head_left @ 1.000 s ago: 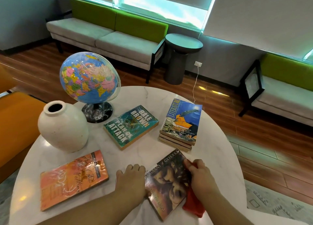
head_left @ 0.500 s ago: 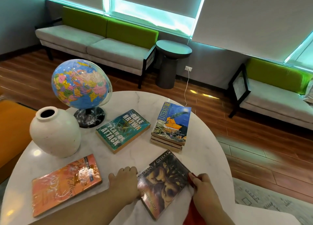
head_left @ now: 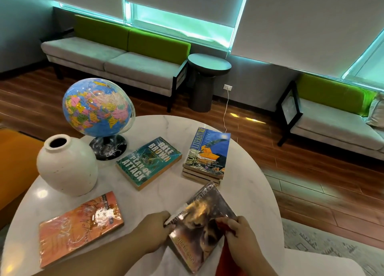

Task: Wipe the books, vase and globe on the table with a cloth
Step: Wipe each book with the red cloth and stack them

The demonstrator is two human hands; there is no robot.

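Books (head_left: 148,162), three loose; one stack (head_left: 205,165), vase (head_left: 66,167), globe (head_left: 96,107)

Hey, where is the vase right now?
In the head view the vase stands on the left side of the table, just near-left of the globe and behind the orange book.
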